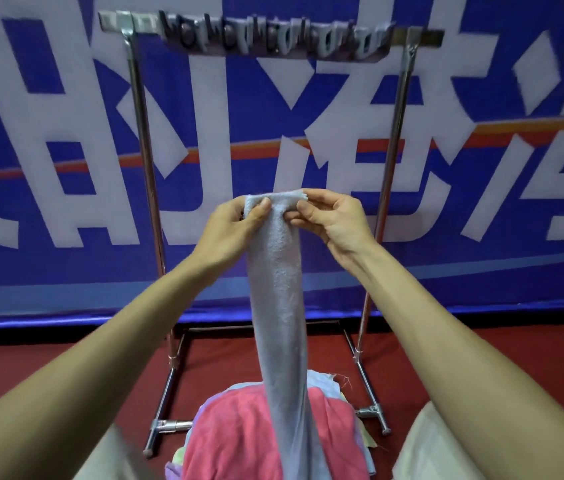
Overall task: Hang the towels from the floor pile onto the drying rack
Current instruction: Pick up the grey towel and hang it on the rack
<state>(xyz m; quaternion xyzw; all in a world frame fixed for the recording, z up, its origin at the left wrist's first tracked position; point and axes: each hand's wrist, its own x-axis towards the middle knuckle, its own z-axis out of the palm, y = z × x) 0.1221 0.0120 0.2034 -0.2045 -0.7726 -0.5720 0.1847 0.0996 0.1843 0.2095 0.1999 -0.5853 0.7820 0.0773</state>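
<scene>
Pale blue terry towel (277,289): top edge pinched by fingers of left hand (235,223) and right hand (336,220); tail in pink-topped floor pile (239,441), may snag.

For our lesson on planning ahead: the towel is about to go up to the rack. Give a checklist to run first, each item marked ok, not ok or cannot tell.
1. Left hand pinches the towel's top edge: ok.
2. Right hand pinches the same edge: ok.
3. Towel spread flat between the hands: not ok, it hangs bunched in a narrow strip.
4. Towel's lower end clear of the pile: cannot tell, it runs out of view over the pile.
5. Rack top free of towels: ok, only clips hang there.
</scene>
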